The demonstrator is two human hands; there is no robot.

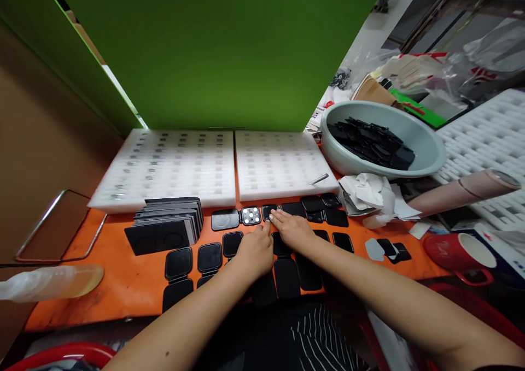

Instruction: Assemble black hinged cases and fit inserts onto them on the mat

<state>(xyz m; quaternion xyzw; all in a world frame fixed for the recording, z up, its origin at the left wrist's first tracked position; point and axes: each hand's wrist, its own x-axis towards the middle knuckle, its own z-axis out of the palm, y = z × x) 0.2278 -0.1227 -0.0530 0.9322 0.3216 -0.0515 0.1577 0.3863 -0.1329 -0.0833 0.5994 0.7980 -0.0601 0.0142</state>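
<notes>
With the hands at the dial's centre, the left hand (256,248) and right hand (291,228) are meeting at a small black case (268,209), which is lying in the far row; the left index finger is pointing at its near edge and the right fingers are lying close together and nearly straight on it, though whether either is gripping cannot be told. At 2 o'clock a pale basin (430,149) is holding a heap of black flat pieces (369,139). At 10 o'clock a white foam tray (197,185) is carrying small pieces in its slots, and at 12 o'clock a second foam tray (283,180) is bearing a silver tool (319,178). At 3 o'clock a red mug (443,251) is standing near the orange table's (123,283) right side. The table's front edge is running along 6 o'clock; bare surface is lying open toward 8 o'clock. At 9 o'clock a stack of dark cards (156,237) is limiting room, while at 12 o'clock a green panel (225,54) is closing the far side. Crumpled paper (365,190) is crowding 2 to 3 o'clock, and a bottle (61,281) is occupying 8 to 9 o'clock
</notes>
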